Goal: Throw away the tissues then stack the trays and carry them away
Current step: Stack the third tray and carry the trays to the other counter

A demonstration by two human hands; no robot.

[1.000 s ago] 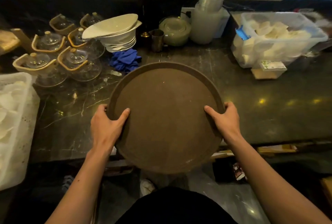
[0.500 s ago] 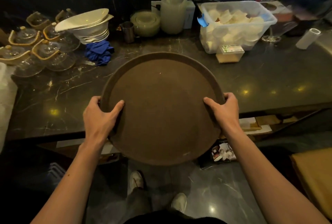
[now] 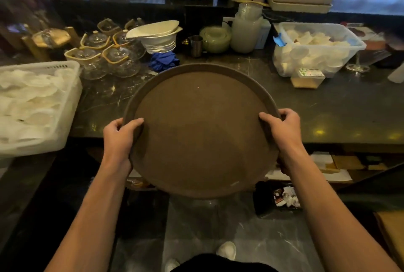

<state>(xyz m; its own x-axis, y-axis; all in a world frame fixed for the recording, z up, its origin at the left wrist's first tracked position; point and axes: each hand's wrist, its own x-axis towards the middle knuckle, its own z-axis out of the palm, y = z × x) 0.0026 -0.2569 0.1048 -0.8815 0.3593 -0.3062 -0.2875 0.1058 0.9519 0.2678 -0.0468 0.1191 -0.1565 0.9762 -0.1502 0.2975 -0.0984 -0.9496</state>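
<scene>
Centre of the frame, and it's all about the round brown tray (image 3: 201, 132): the left hand (image 3: 119, 138) is clamped on its left rim, thumb lying across the top surface, fingers curled under the edge. Over on the right side, the right hand (image 3: 282, 128) mirrors that grip, thumb on top, fingers wrapped around the rim. The tray's surface is bare, and its near half hangs out past the edge of the dark marble counter (image 3: 328, 110) over the floor. Whether the far edge touches the counter or floats just above it, I can't say from this angle.

Behind the tray, toward the top of the frame, a crumpled blue cloth (image 3: 164, 61) lies just beyond the far rim, with a stack of white bowls (image 3: 159, 39) right behind it. To the upper left, a cluster of glass teapots (image 3: 107, 55) (yellowish handles, lids on). At the far left edge sits a white crate (image 3: 72, 105) packed with pale dishes. On the upper right, a clear plastic bin (image 3: 317, 49) full of small white containers, a small box (image 3: 308, 78) resting just in front of it. Bottom centre, one white shoe (image 3: 226, 250) shows on the tiled floor.
</scene>
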